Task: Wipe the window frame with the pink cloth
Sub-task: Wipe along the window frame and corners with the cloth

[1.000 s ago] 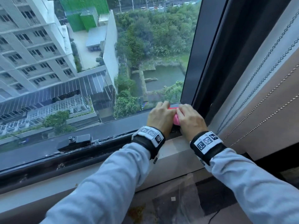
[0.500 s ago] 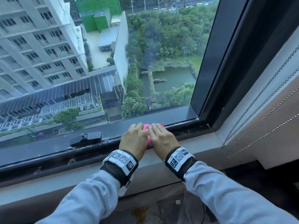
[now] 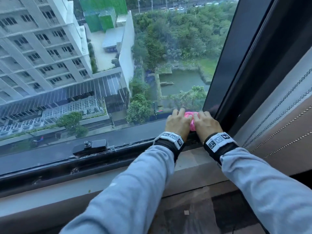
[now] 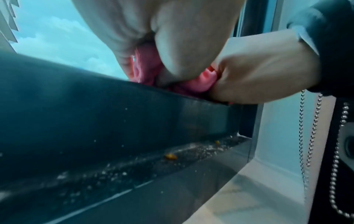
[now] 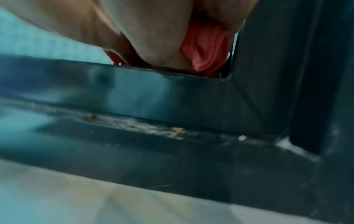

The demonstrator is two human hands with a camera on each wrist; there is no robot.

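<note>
Both hands press the pink cloth (image 3: pixel 190 119) down onto the bottom rail of the black window frame (image 3: pixel 108 157), right at its lower right corner where the rail meets the upright. The left hand (image 3: pixel 177 124) and the right hand (image 3: pixel 206 125) sit side by side, knuckles up, touching each other across the bunched fabric — only a strip of pink shows between them in the head view. From the left wrist view, the cloth (image 4: pixel 145 66) is crumpled under curled fingers, so each grip is closed on the cloth rather than lying flat. In the right wrist view the cloth (image 5: pixel 205 50) sits just beside the dark upright, on the rail's top edge. Pale grit and a few yellowish crumbs (image 4: pixel 171 156) lie in the channel below the rail. A black window latch (image 3: pixel 91 146) sits on the rail well to the left of the hands — bead chains (image 3: pixel 276 114) hang at the right.
</note>
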